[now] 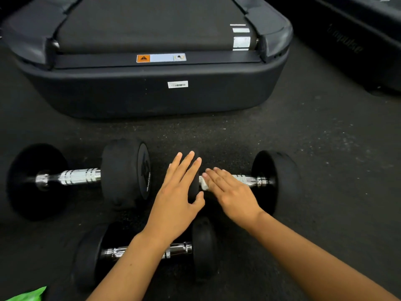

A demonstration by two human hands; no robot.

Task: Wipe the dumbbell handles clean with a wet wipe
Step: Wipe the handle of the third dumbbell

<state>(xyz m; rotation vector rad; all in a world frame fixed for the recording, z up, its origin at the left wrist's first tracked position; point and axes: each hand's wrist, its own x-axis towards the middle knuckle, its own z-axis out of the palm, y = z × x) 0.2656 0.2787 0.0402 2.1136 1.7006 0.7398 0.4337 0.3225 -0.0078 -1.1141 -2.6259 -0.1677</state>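
Head view: three dumbbells (121, 172); both hands flat, left hand (178, 192) steadying, right hand (232, 192) seemingly pressing one wipe (204, 185).

Left hand (178, 192) lies flat on the right dumbbell's (275, 181) inner weight; right hand (232, 192) presses a white wipe (204, 184) on its handle.

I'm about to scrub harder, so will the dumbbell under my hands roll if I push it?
Probably: the right dumbbell has round heads on flat floor. Your left hand resting on its near head should steady it. It looks heavy.
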